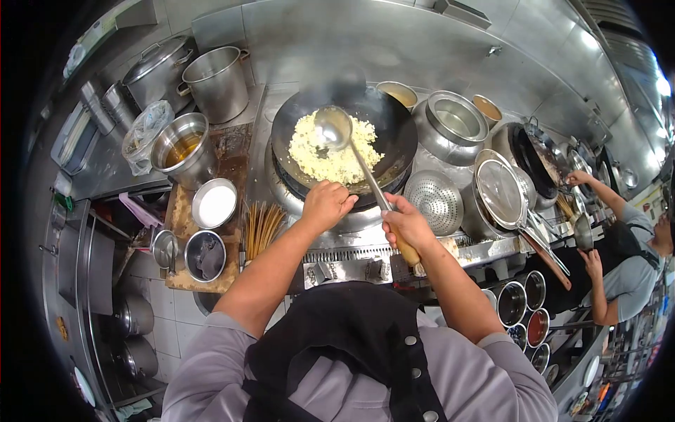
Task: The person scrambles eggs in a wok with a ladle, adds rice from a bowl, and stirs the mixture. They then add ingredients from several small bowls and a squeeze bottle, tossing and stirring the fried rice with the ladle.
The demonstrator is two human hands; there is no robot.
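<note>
A black wok [401, 126] sits on the burner in front of me, holding pale yellow fried rice [316, 151]. My left hand [327, 205] is closed at the wok's near rim; the exact grip there is partly hidden. In my right hand [408, 226] is the wooden handle of a steel ladle [334, 128], its fingers wrapped round it. The ladle's bowl is over the rice, toward the far side of the wok. Right of the wok lies a perforated strainer [434, 202].
A steel pot of amber liquid [181, 148], a bowl of white contents [214, 204] and a bundle of bamboo sticks [261, 228] stand at left. Stacked pots [457, 126] and a mesh strainer [500, 193] are right. Another person [626, 260] works at the far right.
</note>
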